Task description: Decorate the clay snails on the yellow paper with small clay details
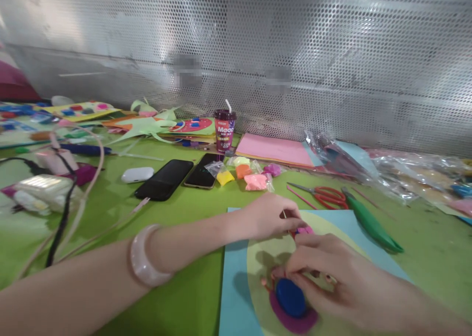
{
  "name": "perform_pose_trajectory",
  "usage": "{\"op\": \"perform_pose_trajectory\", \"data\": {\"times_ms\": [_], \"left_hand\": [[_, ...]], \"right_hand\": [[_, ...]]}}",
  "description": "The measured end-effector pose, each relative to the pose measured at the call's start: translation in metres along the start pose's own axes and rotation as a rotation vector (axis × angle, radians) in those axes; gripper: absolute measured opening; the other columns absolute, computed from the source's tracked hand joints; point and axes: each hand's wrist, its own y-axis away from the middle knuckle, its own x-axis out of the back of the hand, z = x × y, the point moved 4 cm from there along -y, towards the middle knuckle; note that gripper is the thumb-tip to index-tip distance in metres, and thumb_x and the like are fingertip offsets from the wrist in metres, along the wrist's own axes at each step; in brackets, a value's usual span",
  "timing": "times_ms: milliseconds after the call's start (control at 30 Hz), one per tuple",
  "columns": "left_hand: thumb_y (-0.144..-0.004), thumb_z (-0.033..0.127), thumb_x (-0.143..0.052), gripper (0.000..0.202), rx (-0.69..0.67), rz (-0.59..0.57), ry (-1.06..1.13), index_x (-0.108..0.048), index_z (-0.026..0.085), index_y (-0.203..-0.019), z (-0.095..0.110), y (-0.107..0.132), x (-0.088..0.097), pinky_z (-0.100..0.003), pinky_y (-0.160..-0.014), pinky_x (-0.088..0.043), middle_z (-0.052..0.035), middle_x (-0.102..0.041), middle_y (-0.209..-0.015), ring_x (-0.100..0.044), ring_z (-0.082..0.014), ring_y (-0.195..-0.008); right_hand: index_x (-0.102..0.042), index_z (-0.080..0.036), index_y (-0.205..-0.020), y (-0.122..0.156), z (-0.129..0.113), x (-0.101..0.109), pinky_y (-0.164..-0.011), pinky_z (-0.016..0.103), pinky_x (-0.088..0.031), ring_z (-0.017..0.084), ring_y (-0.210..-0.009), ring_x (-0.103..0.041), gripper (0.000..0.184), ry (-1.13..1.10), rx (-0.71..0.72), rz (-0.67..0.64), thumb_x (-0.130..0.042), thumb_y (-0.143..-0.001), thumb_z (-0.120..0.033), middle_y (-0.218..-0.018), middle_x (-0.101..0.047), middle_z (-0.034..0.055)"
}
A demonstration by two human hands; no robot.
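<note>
On a light blue sheet point(233, 277) with a pale yellow-green round sheet point(258, 257) lies a snail-like clay figure. It has a blue oval lump point(291, 298), a purple curved base point(293, 322) and thin orange feelers point(264, 283). My right hand point(332, 272) is over the figure, thumb and finger closed by the feelers; what they pinch is hidden. Farther back, my left hand point(271, 215), with a pale bangle point(145, 257) on the wrist, has its fingers pinched beside a pink piece point(304, 230). I cannot make out what it grips.
Red-handled scissors point(328, 197) and a green tapered packet point(372, 223) lie right of the sheet. Behind are small clay bags point(255, 181), two phones point(164, 179), a white case point(137, 174) and a drink cup point(224, 132). Cables point(83, 203) cross the left side; a perforated metal panel point(250, 55) stands behind.
</note>
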Motion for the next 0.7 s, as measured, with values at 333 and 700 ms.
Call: {"op": "perform_pose_trajectory", "data": {"times_ms": [333, 700], "left_hand": [[-0.08, 0.037, -0.052, 0.025, -0.031, 0.016, -0.006, -0.063, 0.015, -0.079, -0.0006, 0.0001, -0.0005, -0.016, -0.053, -0.038, -0.0005, -0.064, -0.071, -0.053, -0.0079, -0.061], [-0.079, 0.039, -0.053, 0.026, 0.039, 0.017, 0.054, -0.062, 0.014, -0.077, -0.0002, 0.0007, 0.0029, -0.019, -0.053, -0.038, -0.0015, -0.061, -0.068, -0.053, -0.0095, -0.06]], "right_hand": [[-0.061, -0.021, -0.08, -0.0011, -0.0004, -0.0022, -0.059, 0.024, -0.043, 0.013, -0.062, -0.054, 0.017, 0.031, 0.0, -0.002, -0.047, -0.079, -0.011, -0.064, -0.06, 0.0001], [-0.058, -0.02, -0.079, 0.0037, -0.0017, 0.0052, -0.057, 0.021, -0.042, 0.011, -0.059, -0.052, 0.017, -0.066, 0.067, 0.102, -0.047, -0.077, -0.008, -0.065, -0.062, -0.0019]]}}
